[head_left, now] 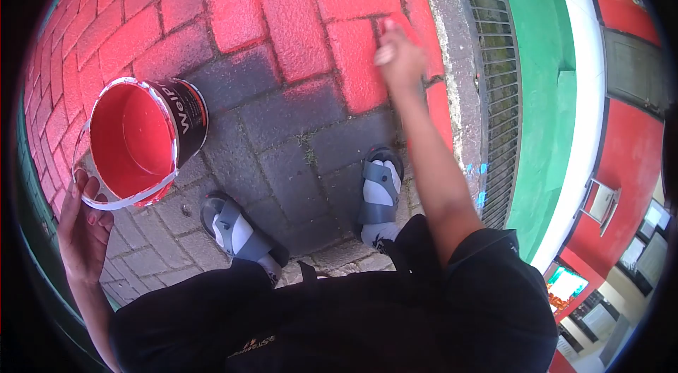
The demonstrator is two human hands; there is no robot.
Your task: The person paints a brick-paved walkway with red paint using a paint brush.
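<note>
A black paint bucket (189,119) with a white rim stands on the pavers at the left, its opening towards me and red paint inside. My left hand (83,235) has its fingers hooked around the bucket's white handle (131,201). Over freshly red pavers (357,55) near the kerb, my right hand (404,66) is closed and smeared by motion. Something red shows just beyond its fingers, but its kind is hidden. Between my hands, the red coat fades into bare grey pavers (282,168).
My feet in grey-strapped sandals (380,193) stand on unpainted pavers. To the right run a pale kerb strip (459,69), a metal drain grate (500,91) and a green painted surface (540,105). Beyond lies a red-and-white building wall (625,154).
</note>
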